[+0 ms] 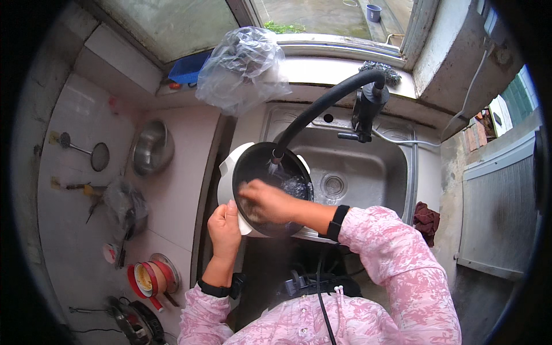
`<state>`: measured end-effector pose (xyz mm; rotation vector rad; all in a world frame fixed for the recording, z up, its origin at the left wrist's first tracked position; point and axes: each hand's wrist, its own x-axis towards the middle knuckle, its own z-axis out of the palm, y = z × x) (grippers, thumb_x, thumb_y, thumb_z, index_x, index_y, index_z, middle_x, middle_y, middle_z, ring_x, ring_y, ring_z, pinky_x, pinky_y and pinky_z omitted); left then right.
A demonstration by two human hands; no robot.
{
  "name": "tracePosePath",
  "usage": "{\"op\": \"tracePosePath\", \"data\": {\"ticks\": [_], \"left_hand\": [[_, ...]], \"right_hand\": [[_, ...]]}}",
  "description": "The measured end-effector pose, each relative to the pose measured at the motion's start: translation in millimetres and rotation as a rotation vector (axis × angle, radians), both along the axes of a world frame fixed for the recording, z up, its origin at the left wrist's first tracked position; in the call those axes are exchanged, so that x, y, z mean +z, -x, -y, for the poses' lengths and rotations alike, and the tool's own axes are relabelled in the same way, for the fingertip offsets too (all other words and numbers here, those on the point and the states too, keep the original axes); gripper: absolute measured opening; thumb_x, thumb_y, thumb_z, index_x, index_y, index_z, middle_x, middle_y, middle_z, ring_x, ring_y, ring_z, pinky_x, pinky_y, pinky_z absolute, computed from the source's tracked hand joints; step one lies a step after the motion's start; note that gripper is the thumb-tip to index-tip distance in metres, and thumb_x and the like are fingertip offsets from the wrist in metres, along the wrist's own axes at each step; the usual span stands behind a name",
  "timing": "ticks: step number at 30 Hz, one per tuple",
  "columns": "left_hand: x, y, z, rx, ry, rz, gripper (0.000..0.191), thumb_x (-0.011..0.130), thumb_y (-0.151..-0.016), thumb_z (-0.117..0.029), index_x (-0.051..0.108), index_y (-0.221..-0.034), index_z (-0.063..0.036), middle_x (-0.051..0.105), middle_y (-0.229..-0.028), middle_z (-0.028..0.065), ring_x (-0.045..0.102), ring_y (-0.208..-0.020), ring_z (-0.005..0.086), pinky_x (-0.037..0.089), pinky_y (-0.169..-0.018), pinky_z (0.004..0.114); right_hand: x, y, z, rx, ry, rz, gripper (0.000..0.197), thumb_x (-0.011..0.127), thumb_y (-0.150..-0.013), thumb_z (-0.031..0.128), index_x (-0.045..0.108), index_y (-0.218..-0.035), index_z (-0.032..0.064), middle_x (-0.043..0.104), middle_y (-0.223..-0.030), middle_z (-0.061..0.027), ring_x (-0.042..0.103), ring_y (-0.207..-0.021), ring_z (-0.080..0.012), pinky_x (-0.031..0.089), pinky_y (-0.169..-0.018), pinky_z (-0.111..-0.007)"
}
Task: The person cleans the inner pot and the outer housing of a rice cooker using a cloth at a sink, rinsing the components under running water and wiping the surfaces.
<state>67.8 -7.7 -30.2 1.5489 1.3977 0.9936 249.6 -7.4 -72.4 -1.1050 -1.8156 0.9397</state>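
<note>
A white pot with a dark interior (269, 172) is tilted at the left side of the stainless-steel sink (358, 159). Its near rim is gripped by my left hand (225, 226), thumb uppermost. Inside the pot is my right hand (269, 200), fingers bent and blurred by motion; whether it holds a scrubber or cloth cannot be made out. Water runs from the black flexible faucet (332, 99) into the pot, where it splashes on the right inner wall. The pot's lower inside is partly hidden by my right hand and forearm.
A clear plastic bag (243, 64) and a blue basket (189, 69) sit by the window. Steel-wool scrubbers (381, 71) lie behind the faucet. On the left counter are a metal bowl (153, 148) and a red container (148, 278). A maroon cloth (427, 222) hangs at the right.
</note>
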Motion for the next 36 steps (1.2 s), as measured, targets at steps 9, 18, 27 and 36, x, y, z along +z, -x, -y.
{"op": "tracePosePath", "data": {"ticks": [9,18,27,36], "left_hand": [[-2,2,0,0.011,-0.005,-0.04,0.048,0.057,-0.102,-0.027,0.038,-0.065,-0.0031,0.035,-0.061,-0.0028,0.033,-0.061,0.007,0.031,-0.051,0.031],[3,1,-3,0.039,-0.024,-0.01,0.048,0.061,-0.1,-0.026,0.039,-0.064,-0.0028,0.036,-0.06,-0.0034,0.033,-0.06,0.0067,0.03,-0.05,0.029],[53,-43,0,-0.051,-0.142,-0.094,0.048,0.07,-0.094,-0.023,0.039,-0.064,-0.0015,0.034,-0.056,0.0009,0.032,-0.056,0.0088,0.03,-0.047,0.032],[67,-73,6,-0.171,-0.52,-0.446,0.045,0.074,-0.086,-0.02,0.041,-0.062,-0.0023,0.039,-0.052,0.017,0.037,-0.044,0.0349,0.031,-0.044,0.041]], "right_hand": [[-1,-48,4,-0.007,0.007,0.48,0.046,0.066,-0.078,0.004,0.06,-0.122,0.016,0.057,-0.112,-0.0122,0.06,-0.104,-0.0354,0.052,-0.086,-0.043],[21,-89,10,-0.103,-0.052,0.22,0.047,0.067,-0.074,-0.002,0.067,-0.118,0.0142,0.06,-0.113,-0.0119,0.063,-0.103,-0.0337,0.052,-0.089,-0.038],[15,-152,44,-0.315,0.178,-0.361,0.04,0.053,-0.077,-0.01,0.068,-0.112,-0.0019,0.061,-0.113,-0.0076,0.059,-0.111,-0.0179,0.043,-0.1,-0.028],[-14,-166,73,-0.4,0.342,-0.409,0.038,0.053,-0.08,-0.007,0.069,-0.114,-0.0016,0.06,-0.115,-0.0063,0.058,-0.11,-0.0162,0.044,-0.1,-0.028]]}}
